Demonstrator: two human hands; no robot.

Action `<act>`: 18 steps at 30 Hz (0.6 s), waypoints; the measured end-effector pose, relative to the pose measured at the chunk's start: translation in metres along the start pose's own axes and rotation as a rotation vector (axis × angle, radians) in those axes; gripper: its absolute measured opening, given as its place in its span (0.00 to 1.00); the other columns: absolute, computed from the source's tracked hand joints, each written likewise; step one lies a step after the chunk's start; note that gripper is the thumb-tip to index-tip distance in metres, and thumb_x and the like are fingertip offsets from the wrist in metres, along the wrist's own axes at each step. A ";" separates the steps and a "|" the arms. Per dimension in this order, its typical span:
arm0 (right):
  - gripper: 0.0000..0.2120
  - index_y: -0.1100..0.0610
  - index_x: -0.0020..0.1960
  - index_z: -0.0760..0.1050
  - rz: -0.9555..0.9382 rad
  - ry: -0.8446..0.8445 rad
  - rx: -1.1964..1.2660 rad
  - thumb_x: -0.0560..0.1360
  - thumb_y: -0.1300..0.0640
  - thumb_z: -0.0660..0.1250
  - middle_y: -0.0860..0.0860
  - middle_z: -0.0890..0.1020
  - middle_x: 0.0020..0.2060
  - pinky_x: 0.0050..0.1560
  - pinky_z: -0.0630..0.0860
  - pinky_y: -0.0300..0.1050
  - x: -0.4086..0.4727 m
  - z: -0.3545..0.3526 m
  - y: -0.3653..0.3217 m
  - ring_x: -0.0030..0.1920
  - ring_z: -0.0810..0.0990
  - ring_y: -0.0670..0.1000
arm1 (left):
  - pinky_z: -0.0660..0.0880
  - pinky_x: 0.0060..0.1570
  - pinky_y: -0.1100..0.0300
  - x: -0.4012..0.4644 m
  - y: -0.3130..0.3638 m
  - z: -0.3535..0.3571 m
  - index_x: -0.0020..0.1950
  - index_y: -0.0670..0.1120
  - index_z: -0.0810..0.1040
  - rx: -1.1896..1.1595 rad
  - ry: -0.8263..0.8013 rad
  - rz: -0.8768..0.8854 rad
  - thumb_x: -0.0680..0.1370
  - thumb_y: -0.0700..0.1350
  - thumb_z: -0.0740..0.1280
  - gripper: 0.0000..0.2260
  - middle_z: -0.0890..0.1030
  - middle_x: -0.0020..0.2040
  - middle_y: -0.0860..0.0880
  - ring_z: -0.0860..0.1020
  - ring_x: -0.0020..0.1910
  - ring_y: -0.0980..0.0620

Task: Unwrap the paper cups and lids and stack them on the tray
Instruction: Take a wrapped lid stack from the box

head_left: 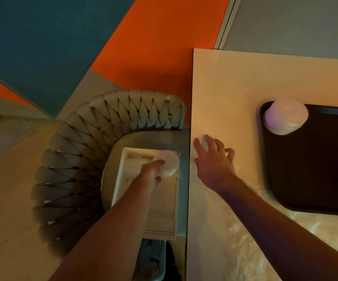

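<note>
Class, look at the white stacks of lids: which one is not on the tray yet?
The stack in the box on the chair, held by the left hand. The other stands on the tray.

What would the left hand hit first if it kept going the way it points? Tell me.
The left hand already touches the white stack in the box on the chair. Past the stack comes the box's far wall, probably; depth is unclear.

Left hand (153,171), arm extended far and low at left, fingers curled in a grip; right hand (214,159), arm reaching in from the near right, palm down, fingers spread and bent.
</note>
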State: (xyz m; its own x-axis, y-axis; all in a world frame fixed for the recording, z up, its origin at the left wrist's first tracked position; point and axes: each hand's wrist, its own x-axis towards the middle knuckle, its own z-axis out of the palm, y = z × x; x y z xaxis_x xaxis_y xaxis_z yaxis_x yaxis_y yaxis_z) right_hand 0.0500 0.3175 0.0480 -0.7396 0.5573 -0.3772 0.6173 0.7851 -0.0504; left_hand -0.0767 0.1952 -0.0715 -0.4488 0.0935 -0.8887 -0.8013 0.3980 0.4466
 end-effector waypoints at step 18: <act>0.30 0.48 0.82 0.48 0.008 -0.072 0.013 0.84 0.51 0.58 0.53 0.48 0.82 0.75 0.54 0.61 -0.003 -0.005 -0.001 0.80 0.50 0.58 | 0.78 0.46 0.53 -0.060 0.008 -0.024 0.59 0.42 0.73 -0.331 -0.203 0.084 0.78 0.40 0.68 0.11 0.75 0.57 0.40 0.76 0.55 0.42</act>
State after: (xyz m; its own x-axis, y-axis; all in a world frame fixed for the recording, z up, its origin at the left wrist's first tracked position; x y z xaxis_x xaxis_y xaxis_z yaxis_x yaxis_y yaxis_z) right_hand 0.0501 0.3164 0.0540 -0.7141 0.5422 -0.4428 0.6268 0.7770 -0.0593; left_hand -0.0656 0.1712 -0.0122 -0.4573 0.3045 -0.8355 -0.8644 0.0685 0.4981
